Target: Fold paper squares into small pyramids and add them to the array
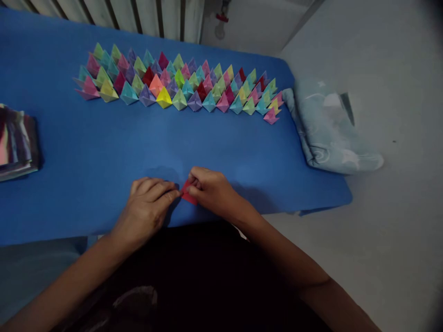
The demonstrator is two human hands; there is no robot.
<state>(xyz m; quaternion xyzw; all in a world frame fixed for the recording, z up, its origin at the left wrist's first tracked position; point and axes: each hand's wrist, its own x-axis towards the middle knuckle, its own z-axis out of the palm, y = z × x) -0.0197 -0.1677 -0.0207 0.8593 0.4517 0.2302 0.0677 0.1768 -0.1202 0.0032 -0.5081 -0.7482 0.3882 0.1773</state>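
Note:
A small piece of red paper (189,195) is between my two hands near the front edge of the blue table. My left hand (148,200) touches its left corner with fingers pressed together. Curled fingers of my right hand (207,186) grip the paper from the right and cover its upper part. Beyond my hands, several rows of folded paper boats (179,100) in pink, green, yellow, blue, purple and red stand close together. One pink boat (271,116) sits at the right end, in front of the others.
The blue table (104,152) has a stack of coloured papers or cloths (17,143) at its left side. A folded pale blue patterned cloth (328,129) lies at the right end, by the wall. A radiator (138,16) stands behind.

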